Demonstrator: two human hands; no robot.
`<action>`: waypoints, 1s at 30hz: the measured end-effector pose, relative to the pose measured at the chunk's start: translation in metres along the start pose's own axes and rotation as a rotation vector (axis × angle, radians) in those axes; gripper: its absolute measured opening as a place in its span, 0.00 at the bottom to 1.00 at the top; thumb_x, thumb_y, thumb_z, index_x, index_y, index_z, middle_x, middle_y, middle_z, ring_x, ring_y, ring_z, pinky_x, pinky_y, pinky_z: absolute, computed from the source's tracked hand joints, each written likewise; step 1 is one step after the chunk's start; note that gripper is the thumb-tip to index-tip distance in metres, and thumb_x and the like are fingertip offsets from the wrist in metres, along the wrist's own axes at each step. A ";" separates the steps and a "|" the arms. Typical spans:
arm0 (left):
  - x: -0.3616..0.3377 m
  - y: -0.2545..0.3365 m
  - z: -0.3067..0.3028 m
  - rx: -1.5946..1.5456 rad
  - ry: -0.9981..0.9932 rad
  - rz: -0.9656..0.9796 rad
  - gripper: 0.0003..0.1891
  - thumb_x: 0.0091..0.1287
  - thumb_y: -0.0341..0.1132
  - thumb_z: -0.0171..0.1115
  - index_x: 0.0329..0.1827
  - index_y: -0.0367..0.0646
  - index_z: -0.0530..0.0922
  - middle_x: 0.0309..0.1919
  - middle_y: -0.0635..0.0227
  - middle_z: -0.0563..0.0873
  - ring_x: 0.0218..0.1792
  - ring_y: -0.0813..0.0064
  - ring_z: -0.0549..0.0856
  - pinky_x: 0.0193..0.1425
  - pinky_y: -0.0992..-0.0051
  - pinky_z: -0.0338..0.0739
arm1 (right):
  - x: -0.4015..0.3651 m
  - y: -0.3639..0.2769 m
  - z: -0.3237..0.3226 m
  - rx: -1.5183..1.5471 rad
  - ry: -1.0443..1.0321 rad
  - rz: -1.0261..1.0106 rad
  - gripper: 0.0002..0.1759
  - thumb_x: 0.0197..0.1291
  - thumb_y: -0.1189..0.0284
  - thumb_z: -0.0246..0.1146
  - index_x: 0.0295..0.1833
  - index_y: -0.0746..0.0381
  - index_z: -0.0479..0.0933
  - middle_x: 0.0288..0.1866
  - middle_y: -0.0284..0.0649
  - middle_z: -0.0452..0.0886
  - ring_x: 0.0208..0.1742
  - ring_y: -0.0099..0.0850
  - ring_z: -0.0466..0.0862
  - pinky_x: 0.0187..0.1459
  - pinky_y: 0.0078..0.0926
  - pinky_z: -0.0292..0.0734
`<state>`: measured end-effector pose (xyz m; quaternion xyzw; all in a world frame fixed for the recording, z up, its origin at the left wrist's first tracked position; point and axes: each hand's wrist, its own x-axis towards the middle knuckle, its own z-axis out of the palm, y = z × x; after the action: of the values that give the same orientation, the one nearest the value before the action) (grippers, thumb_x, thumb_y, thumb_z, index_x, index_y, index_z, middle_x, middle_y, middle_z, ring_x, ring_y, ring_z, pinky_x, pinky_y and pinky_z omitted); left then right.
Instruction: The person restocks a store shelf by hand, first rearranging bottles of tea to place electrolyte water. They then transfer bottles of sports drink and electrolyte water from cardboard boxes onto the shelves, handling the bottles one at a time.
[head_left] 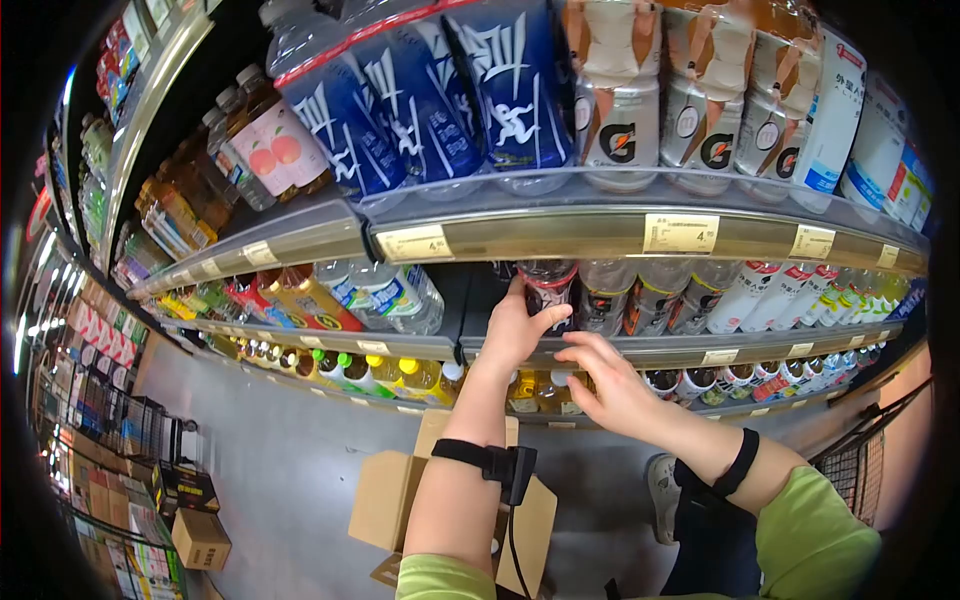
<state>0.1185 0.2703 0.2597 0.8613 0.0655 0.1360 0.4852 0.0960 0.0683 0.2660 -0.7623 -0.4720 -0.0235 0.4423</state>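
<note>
My left hand (516,328) reaches into the middle shelf. Its fingers lie along the left side of a drink bottle (549,284) with a dark and pinkish label, and its thumb is across the front. The bottle stands at the left end of a row; its top is hidden under the shelf above. My right hand (606,382) is just below the edge of that shelf, fingers apart and holding nothing. Right of the gripped bottle stand Gatorade bottles (604,300). Below my arms, a cardboard box (385,498) with its flaps spread is on the floor.
Blue-labelled bottles (515,95) and larger Gatorade bottles (617,110) fill the upper shelf, whose price-tag rail (560,234) overhangs my hands. Water bottles (412,300) stand left on the middle shelf. Wire basket (855,470) at right; closed carton (200,540) on the left floor.
</note>
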 end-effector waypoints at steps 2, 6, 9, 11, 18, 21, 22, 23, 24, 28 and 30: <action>-0.014 0.008 -0.005 -0.316 -0.047 0.052 0.45 0.56 0.40 0.76 0.73 0.36 0.59 0.68 0.52 0.71 0.63 0.57 0.76 0.61 0.66 0.74 | 0.001 -0.009 0.003 0.007 -0.007 -0.004 0.16 0.59 0.77 0.60 0.53 0.65 0.72 0.60 0.52 0.70 0.61 0.52 0.73 0.61 0.43 0.71; -0.084 0.024 -0.045 -0.203 0.126 -0.175 0.42 0.59 0.35 0.74 0.74 0.37 0.60 0.70 0.55 0.68 0.67 0.56 0.72 0.63 0.67 0.73 | -0.005 -0.024 0.019 0.035 -0.071 -0.043 0.13 0.59 0.77 0.60 0.50 0.65 0.74 0.55 0.49 0.73 0.56 0.50 0.76 0.58 0.41 0.73; -0.167 0.036 -0.082 -0.502 0.348 -0.180 0.28 0.66 0.31 0.66 0.69 0.39 0.68 0.66 0.60 0.73 0.62 0.65 0.76 0.62 0.68 0.74 | -0.011 -0.035 0.050 0.023 -0.187 -0.081 0.11 0.59 0.76 0.61 0.47 0.65 0.75 0.50 0.47 0.76 0.54 0.48 0.77 0.55 0.40 0.75; -0.216 0.034 -0.107 -0.626 0.549 -0.315 0.23 0.69 0.31 0.62 0.66 0.40 0.71 0.63 0.62 0.76 0.58 0.69 0.78 0.61 0.70 0.75 | -0.013 -0.047 0.079 0.013 -0.326 -0.103 0.10 0.61 0.73 0.59 0.47 0.65 0.75 0.47 0.47 0.78 0.52 0.48 0.78 0.52 0.41 0.76; -0.316 -0.031 -0.127 -1.033 1.194 -0.637 0.20 0.69 0.37 0.62 0.62 0.43 0.72 0.54 0.63 0.80 0.50 0.70 0.80 0.59 0.69 0.73 | -0.039 -0.081 0.221 -0.262 -1.153 -0.034 0.20 0.60 0.68 0.63 0.56 0.64 0.72 0.50 0.52 0.79 0.55 0.49 0.80 0.54 0.44 0.77; -0.319 -0.032 -0.134 -1.018 1.196 -0.452 0.20 0.68 0.37 0.63 0.61 0.43 0.72 0.51 0.65 0.81 0.47 0.72 0.79 0.56 0.70 0.73 | -0.065 -0.086 0.286 -0.399 -1.333 -0.050 0.22 0.60 0.74 0.59 0.61 0.59 0.71 0.55 0.52 0.78 0.58 0.48 0.80 0.54 0.44 0.79; -0.320 -0.034 -0.135 -1.025 1.204 -0.450 0.20 0.68 0.37 0.63 0.61 0.43 0.72 0.51 0.65 0.81 0.47 0.72 0.79 0.56 0.70 0.73 | -0.074 -0.090 0.300 -0.365 -1.378 -0.048 0.24 0.60 0.75 0.59 0.63 0.57 0.69 0.56 0.52 0.77 0.58 0.48 0.80 0.54 0.44 0.79; -0.322 -0.035 -0.134 -1.031 1.181 -0.476 0.18 0.68 0.37 0.62 0.59 0.43 0.73 0.50 0.65 0.82 0.47 0.72 0.79 0.55 0.71 0.74 | -0.085 -0.092 0.314 -0.331 -1.424 -0.044 0.26 0.60 0.75 0.59 0.65 0.55 0.68 0.57 0.52 0.77 0.58 0.48 0.80 0.53 0.44 0.80; -0.325 -0.036 -0.132 -1.036 1.156 -0.507 0.17 0.69 0.36 0.62 0.58 0.43 0.73 0.49 0.66 0.82 0.47 0.73 0.80 0.54 0.71 0.74 | -0.099 -0.090 0.332 -0.350 -1.469 -0.077 0.28 0.60 0.74 0.59 0.67 0.52 0.65 0.59 0.53 0.75 0.57 0.48 0.81 0.53 0.44 0.80; -0.327 -0.031 -0.137 -1.045 1.071 -0.501 0.14 0.70 0.36 0.61 0.55 0.44 0.74 0.47 0.66 0.83 0.45 0.75 0.80 0.52 0.73 0.74 | -0.130 -0.080 0.371 -0.296 -1.386 0.042 0.22 0.66 0.71 0.54 0.66 0.52 0.65 0.57 0.56 0.76 0.56 0.52 0.81 0.50 0.45 0.80; -0.326 -0.028 -0.139 -1.013 1.084 -0.520 0.14 0.70 0.36 0.61 0.55 0.43 0.74 0.47 0.66 0.83 0.45 0.75 0.80 0.52 0.73 0.74 | -0.141 -0.068 0.391 -0.230 -1.330 -0.021 0.21 0.64 0.71 0.55 0.63 0.53 0.66 0.53 0.55 0.78 0.53 0.51 0.82 0.48 0.45 0.80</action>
<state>-0.2332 0.3187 0.2487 0.3058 0.4226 0.4325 0.7354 -0.1816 0.2537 0.0088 -0.6520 -0.6458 0.3965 -0.0265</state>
